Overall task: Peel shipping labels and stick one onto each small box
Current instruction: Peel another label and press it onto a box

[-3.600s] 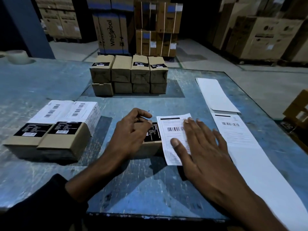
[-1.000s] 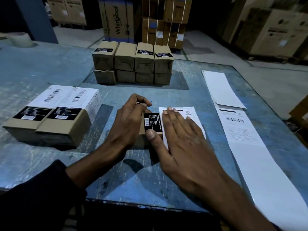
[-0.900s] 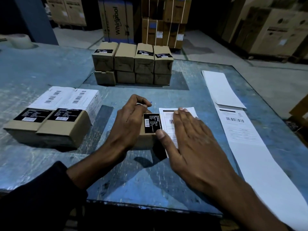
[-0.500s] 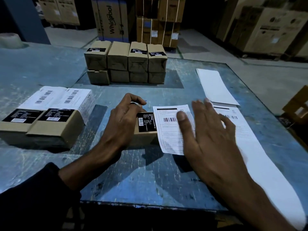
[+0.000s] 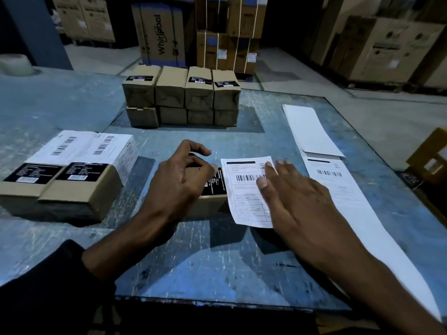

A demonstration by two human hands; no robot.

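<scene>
Table [image 5: 72,97]: worn blue surface carrying all the items
Label strip [image 5: 358,213]: long white backing sheet along the right side
Box stack [image 5: 181,97]: eight small boxes in two tiers at the far middle
Labelled boxes [image 5: 72,165]: two, side by side at left
Right hand [image 5: 297,201]: fingers straight, flat on the shipping label [image 5: 244,189]
Left hand [image 5: 179,180]: fingers curled, grip around the small box [image 5: 212,204], label overhanging its right edge

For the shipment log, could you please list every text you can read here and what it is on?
"Whirlpool": tall carton on the floor behind the table.
LG logo, faint: carton at far right.
Shipping label under the right hand: barcode only; print too blurred.
Black stickers on the small boxes: unreadable.
</scene>
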